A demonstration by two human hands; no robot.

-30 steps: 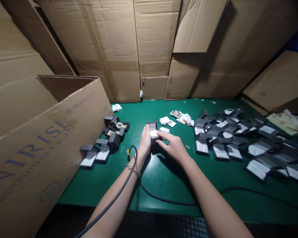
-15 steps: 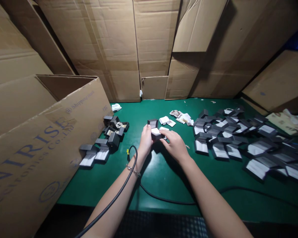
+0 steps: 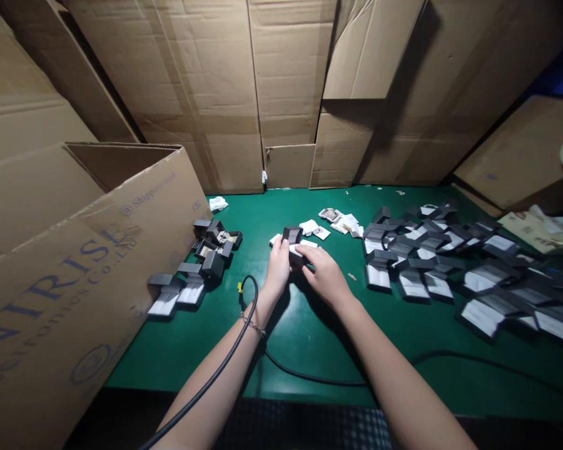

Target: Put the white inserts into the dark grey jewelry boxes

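Note:
A small dark hinged gift box (image 3: 293, 235), its lid raised and a white insert inside, is held near the middle of the green table. My left hand (image 3: 278, 262) grips its left side with closed fingers. From the right, the fingers of my right hand (image 3: 323, 270) press on the white insert and the box's edge, partly hiding both. Behind the box lie white paper pieces (image 3: 309, 227). A bracelet and a black cable (image 3: 218, 375) cross my left wrist.
Many similar open boxes (image 3: 413, 284) with white inserts spread across the right side. Several more dark boxes (image 3: 213, 265) stand at left beside a large cardboard carton (image 3: 122, 250). Crumpled white papers (image 3: 347, 223) lie further back, before a cardboard wall (image 3: 216, 94).
The held box has turned slightly and shifted a little to the right, its lid now more tilted. A white piece shows at its left. My right hand has moved slightly left.

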